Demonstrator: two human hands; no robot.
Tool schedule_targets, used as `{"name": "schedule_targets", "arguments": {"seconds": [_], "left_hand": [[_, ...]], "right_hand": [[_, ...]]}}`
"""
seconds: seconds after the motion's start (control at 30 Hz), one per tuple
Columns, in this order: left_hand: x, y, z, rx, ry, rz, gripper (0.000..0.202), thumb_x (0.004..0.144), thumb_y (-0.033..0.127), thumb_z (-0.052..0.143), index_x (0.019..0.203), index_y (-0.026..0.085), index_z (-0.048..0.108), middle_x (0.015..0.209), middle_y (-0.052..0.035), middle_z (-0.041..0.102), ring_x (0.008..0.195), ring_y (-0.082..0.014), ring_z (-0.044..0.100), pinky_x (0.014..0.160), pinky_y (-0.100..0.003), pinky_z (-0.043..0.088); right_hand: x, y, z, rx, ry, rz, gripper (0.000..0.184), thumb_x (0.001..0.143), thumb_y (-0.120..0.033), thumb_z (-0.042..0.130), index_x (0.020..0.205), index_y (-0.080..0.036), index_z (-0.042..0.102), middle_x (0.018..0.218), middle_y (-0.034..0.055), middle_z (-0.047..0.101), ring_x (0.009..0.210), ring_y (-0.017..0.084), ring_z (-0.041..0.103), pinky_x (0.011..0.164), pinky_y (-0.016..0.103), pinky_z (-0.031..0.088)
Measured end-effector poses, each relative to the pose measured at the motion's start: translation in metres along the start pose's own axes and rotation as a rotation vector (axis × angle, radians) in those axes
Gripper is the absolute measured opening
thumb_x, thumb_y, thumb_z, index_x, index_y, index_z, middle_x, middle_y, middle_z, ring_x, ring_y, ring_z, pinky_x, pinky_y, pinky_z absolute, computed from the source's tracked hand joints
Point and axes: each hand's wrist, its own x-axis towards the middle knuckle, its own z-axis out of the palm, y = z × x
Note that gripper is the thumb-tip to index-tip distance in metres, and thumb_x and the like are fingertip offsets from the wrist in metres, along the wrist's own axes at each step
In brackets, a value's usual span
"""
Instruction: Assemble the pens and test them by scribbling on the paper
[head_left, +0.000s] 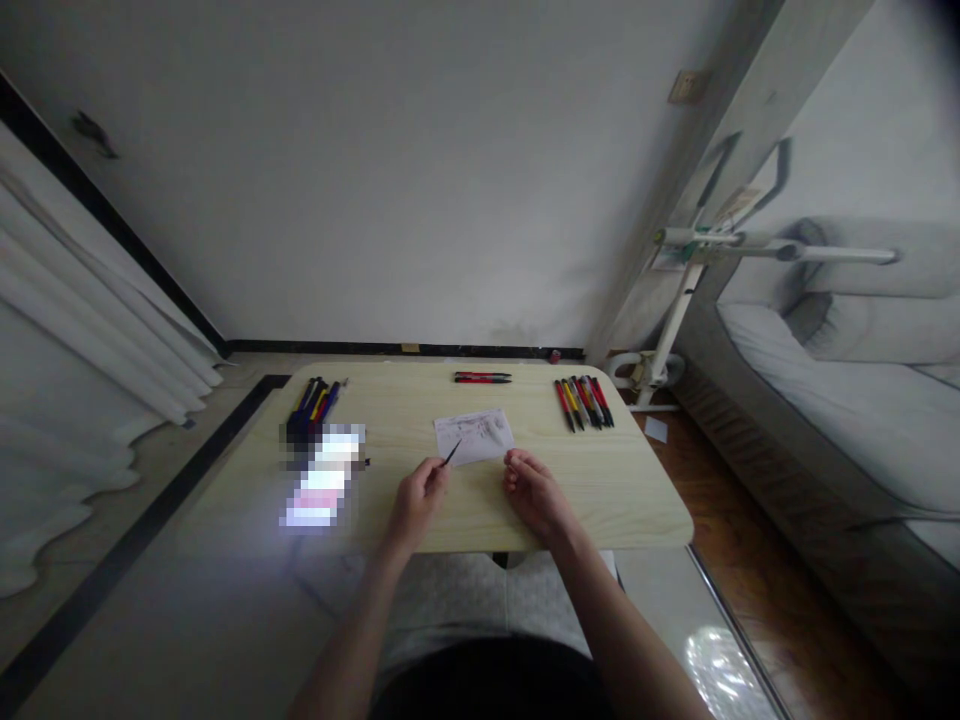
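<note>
A white sheet of paper with dark drawing or writing lies on the pale wooden table. My left hand is closed around a slim dark pen, whose pointed end reaches over the paper's lower left part. By the paper's lower right corner, my right hand rests with its fingers curled in and thumb pressed to them. Whether anything is pinched there cannot be made out.
Two red and black pens lie at the table's back edge. Several red, yellow and grey pens lie at the right. More pens are at the left, behind a bright blurred-out screen. Exercise equipment and a sofa stand right.
</note>
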Motion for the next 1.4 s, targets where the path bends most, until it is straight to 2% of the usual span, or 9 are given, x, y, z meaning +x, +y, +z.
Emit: {"name": "schedule_targets", "arguments": {"seconds": [0.17, 0.3, 0.5, 0.93, 1.4], "left_hand": [[-0.001, 0.007, 0.002, 0.09, -0.033, 0.099, 0.022, 0.074, 0.035, 0.052, 0.082, 0.018, 0.062, 0.069, -0.0028, 0.063, 0.064, -0.016, 0.058, 0.058, -0.023, 0.044], [-0.002, 0.007, 0.004, 0.132, -0.087, 0.163, 0.02, 0.074, 0.03, 0.053, 0.085, 0.02, 0.066, 0.079, -0.005, 0.067, 0.068, -0.0173, 0.06, 0.065, -0.025, 0.046], [-0.003, 0.002, 0.005, 0.173, -0.131, 0.186, 0.019, 0.072, 0.027, 0.055, 0.086, 0.02, 0.067, 0.081, -0.0061, 0.067, 0.069, -0.0172, 0.061, 0.065, -0.026, 0.047], [-0.003, 0.001, 0.003, 0.222, -0.142, 0.248, 0.019, 0.075, 0.028, 0.054, 0.087, 0.019, 0.066, 0.082, -0.0042, 0.067, 0.07, -0.015, 0.061, 0.064, -0.023, 0.048], [-0.003, 0.0, 0.002, 0.278, -0.145, 0.276, 0.018, 0.076, 0.027, 0.054, 0.087, 0.018, 0.064, 0.082, -0.0034, 0.067, 0.07, -0.0138, 0.06, 0.065, -0.022, 0.048]], "right_hand": [[0.0, -0.001, 0.0, -0.034, 0.016, -0.009, 0.013, 0.066, -0.014, 0.068, 0.077, -0.015, 0.062, 0.071, -0.0009, 0.057, 0.049, 0.004, 0.047, 0.045, 0.016, 0.04], [0.001, 0.001, 0.001, -0.064, 0.028, -0.026, 0.013, 0.064, -0.015, 0.069, 0.076, -0.016, 0.062, 0.062, -0.003, 0.055, 0.047, 0.004, 0.045, 0.043, 0.016, 0.038], [0.002, 0.008, 0.002, -0.193, 0.058, -0.072, 0.014, 0.063, -0.016, 0.069, 0.076, -0.016, 0.063, 0.064, -0.0021, 0.058, 0.048, 0.005, 0.046, 0.044, 0.016, 0.036], [0.001, 0.011, 0.003, -0.417, 0.106, -0.118, 0.015, 0.063, -0.026, 0.068, 0.074, -0.017, 0.062, 0.052, -0.0046, 0.05, 0.045, 0.006, 0.042, 0.043, 0.019, 0.03], [-0.001, 0.01, 0.006, -0.467, 0.107, -0.102, 0.018, 0.063, -0.03, 0.067, 0.076, -0.018, 0.061, 0.054, -0.0044, 0.049, 0.047, 0.007, 0.041, 0.045, 0.02, 0.028]]}}
